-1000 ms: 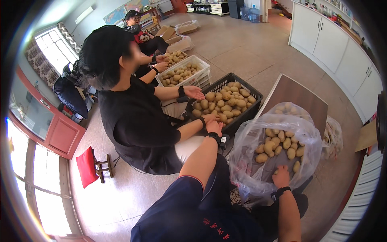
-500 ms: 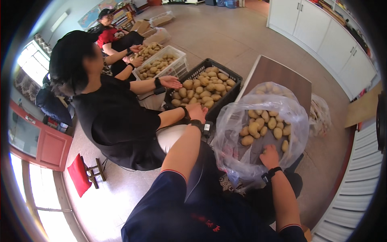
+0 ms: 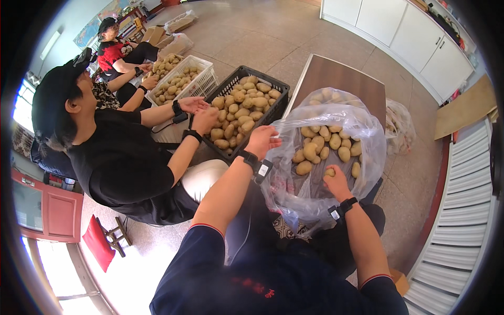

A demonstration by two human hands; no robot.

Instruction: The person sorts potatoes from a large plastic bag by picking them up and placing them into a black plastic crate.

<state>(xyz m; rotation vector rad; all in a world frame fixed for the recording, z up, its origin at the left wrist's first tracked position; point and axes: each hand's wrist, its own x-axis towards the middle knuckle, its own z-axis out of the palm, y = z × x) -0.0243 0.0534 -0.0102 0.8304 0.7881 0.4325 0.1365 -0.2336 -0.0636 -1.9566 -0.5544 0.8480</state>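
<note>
Inside a clear plastic bag [image 3: 270,181] with its mouth spread wide, my right hand [image 3: 338,184] is closed round a potato [image 3: 329,172]. More tan potatoes [image 3: 311,151] lie loose in the bag, beyond that hand. My left hand [image 3: 262,140] is at the bag's left rim, close to the black crate, fingers stretched out and apart; nothing shows in it. Whether its fingertips touch the plastic is hard to see. Both wrists wear dark bands with small devices.
A black crate [image 3: 283,89] full of potatoes stands left of the bag, a white crate [image 3: 209,79] beyond it. A co-worker in black [image 3: 126,152] sits close on my left, hands over the black crate. A brown tabletop [image 3: 336,73] lies behind the bag; a red stool [image 3: 98,244] stands at lower left.
My left hand has risen from low beside the co-worker's arm to the bag's left rim. My right hand has lifted slightly and now has a potato. The co-worker's nearer hand moved up over the crate.
</note>
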